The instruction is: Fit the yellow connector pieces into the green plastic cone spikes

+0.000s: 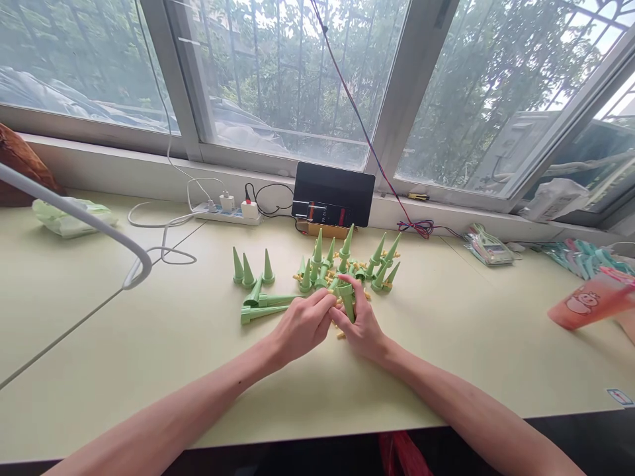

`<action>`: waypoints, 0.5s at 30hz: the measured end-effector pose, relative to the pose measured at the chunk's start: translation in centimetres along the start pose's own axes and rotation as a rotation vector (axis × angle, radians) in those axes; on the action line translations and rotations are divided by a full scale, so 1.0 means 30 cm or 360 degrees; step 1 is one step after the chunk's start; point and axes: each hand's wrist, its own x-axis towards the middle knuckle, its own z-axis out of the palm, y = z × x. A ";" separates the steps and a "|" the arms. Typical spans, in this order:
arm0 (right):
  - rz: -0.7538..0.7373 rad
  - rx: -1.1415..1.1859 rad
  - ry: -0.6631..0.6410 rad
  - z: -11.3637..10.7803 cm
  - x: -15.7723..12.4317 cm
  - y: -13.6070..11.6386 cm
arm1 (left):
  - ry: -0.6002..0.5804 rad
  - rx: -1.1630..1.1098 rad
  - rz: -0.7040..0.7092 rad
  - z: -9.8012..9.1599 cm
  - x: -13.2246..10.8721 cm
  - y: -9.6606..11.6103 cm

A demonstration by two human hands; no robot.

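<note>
My right hand (366, 324) is wrapped round a green plastic cone-shaped spike (347, 301), its wide end up and its point down. Close against it, my left hand (308, 320) is closed in a pinch beside the spike; a bit of yellow shows by its fingertips, but what they hold is too small to make out. Behind both hands stands a cluster of similar green spikes (317, 252), with small yellow pieces (340, 335) scattered among and in front of them. Left of my left hand, long green spikes (265, 313) lie flat, and a few upright cones (238, 268) stand behind them.
A dark tablet (335, 192) leans at the window, behind the cluster. White cables run from a power strip (228, 213) on the left. A grey curved bar (89, 221) crosses the left side. At right are a pink drink cup (585, 303) and packaged items (489, 246).
</note>
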 end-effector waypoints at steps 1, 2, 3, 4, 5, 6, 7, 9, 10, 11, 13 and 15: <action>-0.0003 0.0000 0.0005 0.000 0.000 0.000 | -0.0001 -0.0020 -0.0019 0.000 0.000 0.001; -0.0004 -0.0005 0.0010 0.000 0.000 0.000 | -0.0005 -0.0045 -0.0045 0.001 0.000 0.001; -0.0003 -0.0015 0.0016 0.000 0.000 -0.001 | -0.0011 -0.0074 -0.0078 0.002 0.000 0.002; 0.0000 -0.0027 0.0019 0.000 0.000 -0.001 | -0.0014 -0.0105 -0.0116 0.004 0.000 0.003; 0.0000 -0.0040 0.0022 0.000 0.000 -0.001 | -0.0015 -0.0136 -0.0159 0.007 0.000 0.004; -0.0003 -0.0051 0.0024 0.000 0.000 0.000 | -0.0010 -0.0165 -0.0205 0.010 0.000 0.005; -0.0008 -0.0060 0.0027 -0.001 0.000 0.001 | -0.0002 -0.0194 -0.0252 0.012 0.001 0.008; -0.0024 -0.0070 0.0034 -0.002 -0.001 0.004 | 0.0019 -0.0264 -0.0362 0.015 0.004 0.016; -0.0031 -0.0075 0.0038 -0.003 -0.001 0.007 | 0.0024 -0.0324 -0.0437 0.015 0.007 0.022; -0.0036 -0.0082 0.0042 -0.004 -0.001 0.009 | 0.0013 -0.0415 -0.0533 0.013 0.011 0.028; -0.0039 -0.0103 0.0050 -0.006 -0.002 0.016 | -0.0057 -0.0695 -0.0786 0.006 0.020 0.041; -0.0033 -0.0134 0.0052 -0.009 -0.003 0.022 | -0.0223 -0.1093 -0.1056 -0.004 0.029 0.049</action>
